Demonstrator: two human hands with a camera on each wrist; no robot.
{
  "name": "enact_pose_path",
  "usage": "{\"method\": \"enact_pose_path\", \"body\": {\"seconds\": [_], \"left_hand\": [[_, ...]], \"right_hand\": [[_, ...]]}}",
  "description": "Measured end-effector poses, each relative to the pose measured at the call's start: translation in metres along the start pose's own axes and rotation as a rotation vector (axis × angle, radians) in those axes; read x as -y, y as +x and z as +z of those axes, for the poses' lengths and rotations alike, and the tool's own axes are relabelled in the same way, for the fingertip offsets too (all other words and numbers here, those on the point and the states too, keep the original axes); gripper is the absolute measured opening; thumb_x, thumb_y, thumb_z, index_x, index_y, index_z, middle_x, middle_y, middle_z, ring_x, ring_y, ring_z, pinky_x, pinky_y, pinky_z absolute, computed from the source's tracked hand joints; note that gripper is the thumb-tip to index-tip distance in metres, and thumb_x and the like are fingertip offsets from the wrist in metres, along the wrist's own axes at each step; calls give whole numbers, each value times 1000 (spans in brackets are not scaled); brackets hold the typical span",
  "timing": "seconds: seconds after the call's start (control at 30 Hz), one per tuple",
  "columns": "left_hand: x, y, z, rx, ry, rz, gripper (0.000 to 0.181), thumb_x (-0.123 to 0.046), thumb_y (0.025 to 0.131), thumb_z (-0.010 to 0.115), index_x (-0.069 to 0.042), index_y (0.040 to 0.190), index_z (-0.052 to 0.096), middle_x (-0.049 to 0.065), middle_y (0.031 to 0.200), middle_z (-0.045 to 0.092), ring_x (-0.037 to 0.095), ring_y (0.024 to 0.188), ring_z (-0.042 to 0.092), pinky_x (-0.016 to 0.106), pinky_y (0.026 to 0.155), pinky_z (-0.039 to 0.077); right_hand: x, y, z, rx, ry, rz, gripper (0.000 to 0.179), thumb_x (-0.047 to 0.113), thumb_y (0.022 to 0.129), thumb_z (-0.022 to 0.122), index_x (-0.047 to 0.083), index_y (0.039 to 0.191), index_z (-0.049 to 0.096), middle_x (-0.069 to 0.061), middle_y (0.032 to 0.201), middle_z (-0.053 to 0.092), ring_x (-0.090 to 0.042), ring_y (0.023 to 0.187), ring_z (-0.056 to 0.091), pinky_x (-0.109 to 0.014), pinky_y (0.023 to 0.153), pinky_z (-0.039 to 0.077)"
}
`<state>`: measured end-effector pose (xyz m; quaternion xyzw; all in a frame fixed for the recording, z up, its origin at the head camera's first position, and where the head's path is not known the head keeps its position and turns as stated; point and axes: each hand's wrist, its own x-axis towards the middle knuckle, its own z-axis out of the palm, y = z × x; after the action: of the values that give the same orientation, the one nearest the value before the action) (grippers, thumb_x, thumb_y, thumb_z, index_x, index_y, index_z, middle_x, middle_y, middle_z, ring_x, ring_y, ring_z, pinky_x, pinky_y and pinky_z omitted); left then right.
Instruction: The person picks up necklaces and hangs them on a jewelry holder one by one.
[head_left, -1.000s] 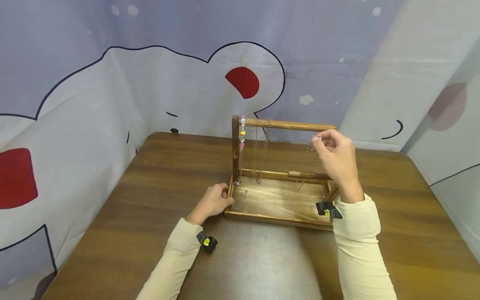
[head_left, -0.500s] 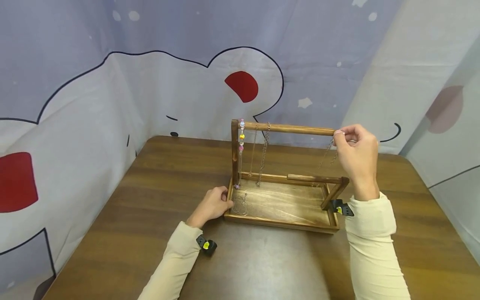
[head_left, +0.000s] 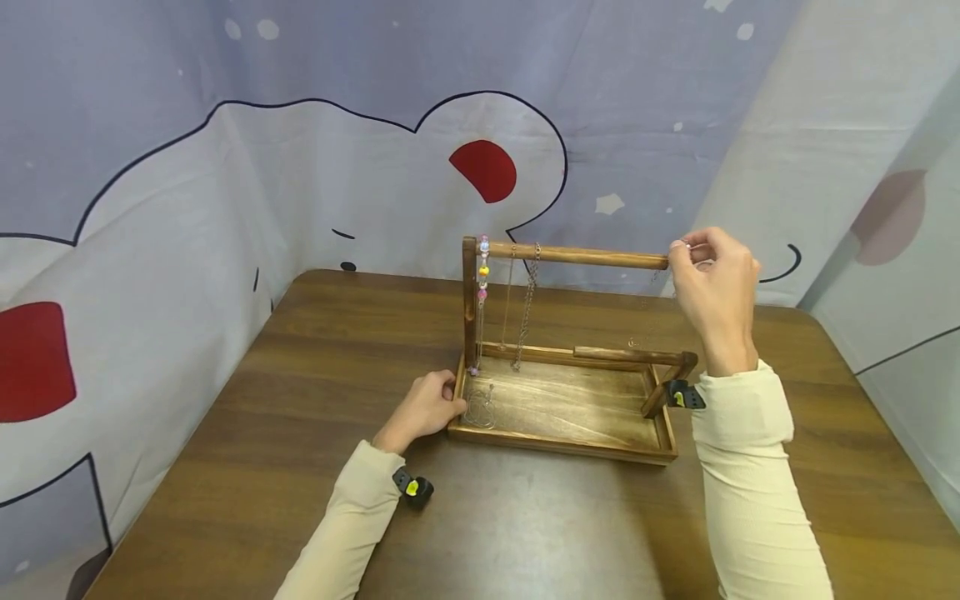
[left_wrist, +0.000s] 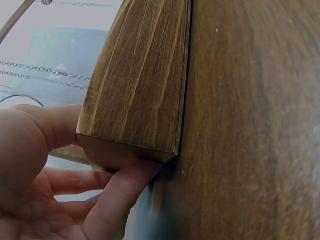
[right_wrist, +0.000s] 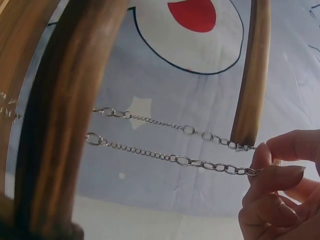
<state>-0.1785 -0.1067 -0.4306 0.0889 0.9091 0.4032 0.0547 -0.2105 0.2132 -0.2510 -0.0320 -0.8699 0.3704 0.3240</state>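
A patterned cloth (head_left: 360,175) is forming the backdrop, and a wooden table (head_left: 375,321) is spreading beneath everything. On it a wooden jewelry stand (head_left: 470,312) is resting, its top bar (head_left: 592,256) running rightward to a free end, a shorter lower bar (head_left: 618,356) reaching leftward over its tray (head_left: 562,448).

The left hand (head_left: 427,404) is gripping the tray's left end, thumb and fingers pinching the wall; if that hold were loosening, a tug on the bar could be dragging or tipping the stand.

The right hand (head_left: 716,275) is pinching a silver chain (right_wrist: 142,151) between thumb and forefinger at the top bar's free end, two strands hanging down. Whether the chain is looping around the bar, one cannot tell. If the strands were closing together, the loop could be missing the tip; if it were sitting too near the end, it could be sliding off; and the swinging links could be snagging on the lower bar.

Leftward, a thicker chain (head_left: 529,292), a beaded strand (head_left: 483,271) and a thin chain (head_left: 507,300) are hanging.
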Motion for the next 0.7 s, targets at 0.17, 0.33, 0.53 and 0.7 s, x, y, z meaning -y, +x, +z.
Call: {"method": "enact_pose_path", "body": {"seconds": [0.17, 0.33, 0.53, 0.7], "left_hand": [[0, 0, 0, 1, -3, -4, 11, -9, 74, 64, -5, 82, 57, 2, 64, 52, 11, 51, 47, 25, 48, 37], [0, 0, 0, 8, -12, -3, 11, -9, 74, 63, -5, 82, 57, 2, 65, 52, 11, 51, 47, 25, 48, 37], [0, 0, 1, 1, -15, -1, 11, -8, 74, 64, -5, 82, 58, 2, 65, 53, 11, 52, 47, 25, 49, 38], [0, 1, 1, -6, -14, 3, 11, -8, 74, 64, -4, 83, 59, 3, 65, 53, 12, 52, 47, 25, 49, 38]], "right_hand": [[5, -1, 6, 10, 15, -37, 21, 24, 84, 56, 8, 87, 68, -4, 72, 62, 3, 46, 50, -18, 49, 37], [9, -4, 11, 35, 65, -56, 19, 22, 84, 57, 6, 87, 67, -6, 72, 63, 4, 47, 52, -15, 46, 38], [14, -7, 18, 79, 110, -99, 16, 19, 84, 58, 5, 85, 66, -6, 69, 62, 0, 43, 50, -17, 41, 36], [21, -11, 27, 122, 199, -115, 15, 16, 86, 57, 3, 86, 64, -5, 68, 64, -3, 41, 52, -18, 40, 40]]}}
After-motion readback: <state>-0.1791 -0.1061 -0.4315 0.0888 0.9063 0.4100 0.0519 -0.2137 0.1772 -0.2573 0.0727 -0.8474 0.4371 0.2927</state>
